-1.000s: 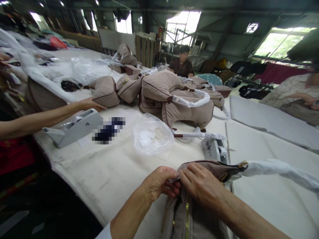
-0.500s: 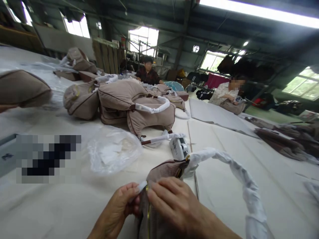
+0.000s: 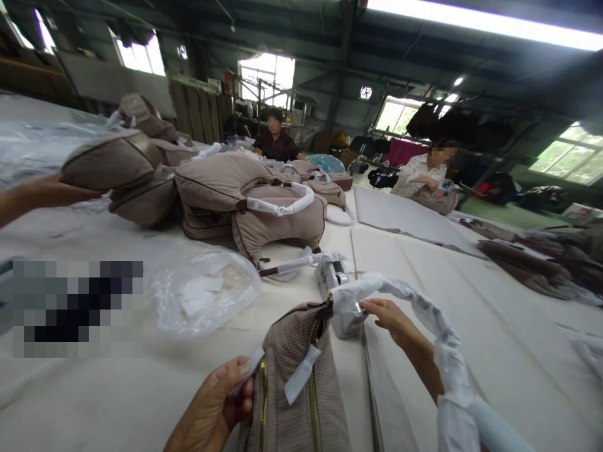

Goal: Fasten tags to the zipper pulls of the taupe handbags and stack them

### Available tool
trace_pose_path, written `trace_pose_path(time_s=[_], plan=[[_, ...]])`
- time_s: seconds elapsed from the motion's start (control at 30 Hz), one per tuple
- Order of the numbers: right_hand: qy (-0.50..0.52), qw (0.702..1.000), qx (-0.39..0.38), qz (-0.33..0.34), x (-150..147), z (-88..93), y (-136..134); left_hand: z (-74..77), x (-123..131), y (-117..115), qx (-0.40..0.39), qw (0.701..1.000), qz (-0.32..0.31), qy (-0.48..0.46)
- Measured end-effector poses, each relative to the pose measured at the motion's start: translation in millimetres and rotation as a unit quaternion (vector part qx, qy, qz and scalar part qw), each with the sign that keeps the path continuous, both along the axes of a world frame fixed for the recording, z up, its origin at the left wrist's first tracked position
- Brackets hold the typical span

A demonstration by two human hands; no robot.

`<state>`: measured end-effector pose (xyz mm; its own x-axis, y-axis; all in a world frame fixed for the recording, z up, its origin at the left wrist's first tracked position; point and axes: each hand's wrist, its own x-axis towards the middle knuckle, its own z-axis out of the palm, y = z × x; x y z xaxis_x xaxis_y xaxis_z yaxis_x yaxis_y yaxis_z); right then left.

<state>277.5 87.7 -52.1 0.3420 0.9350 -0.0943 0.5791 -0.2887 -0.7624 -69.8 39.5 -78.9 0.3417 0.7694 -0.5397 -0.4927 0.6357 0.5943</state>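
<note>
A taupe corduroy handbag stands before me with two gold zippers on its top. White wrapping covers its looped handle. My left hand is closed in a pinch on a white-wrapped zipper pull at the bag's left zipper. Another white-wrapped pull lies across the right zipper. Beyond the bag sits a grey tape dispenser, partly hidden by the handle. My right hand reaches through the handle loop, thumb and fingertips pinched at the dispenser's near end, apparently on the tape, which is hard to make out.
Several taupe bags are piled ahead. Another person's hand holds a bag at the left. A clear plastic bag lies nearer. Two people sit across the table. Flat grey sheets and folded brown fabric lie rightward.
My right hand has left the bag's zippers and moved forward and right to the dispenser. My left hand keeps its pinch. At the left, the other person's bag has moved right, towards the pile.
</note>
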Motion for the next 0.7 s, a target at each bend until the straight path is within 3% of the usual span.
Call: trace_pose_path(time_s=[0.13,0.27,0.4,0.57,0.7], plan=[[0.098,0.993,-0.059,-0.006,1.5,-3.8,3.4,2.2,-0.1,-0.2,0.001,1.0,0.003,0.007],[0.144,0.988,-0.052,-0.028,3.4,3.8,-0.9,5.7,1.2,-0.8,-0.007,1.0,0.006,0.004],[0.164,0.984,-0.051,-0.056,1.8,10.8,-21.8,6.6,1.1,-0.8,-0.017,1.0,0.014,-0.003],[0.192,0.976,-0.074,-0.068,-6.9,3.5,-48.2,3.2,1.9,-0.7,-0.017,1.0,0.011,-0.002],[0.203,0.973,-0.086,-0.073,-12.1,-5.2,-54.4,3.0,2.4,-1.9,-0.01,1.0,0.015,0.005]])
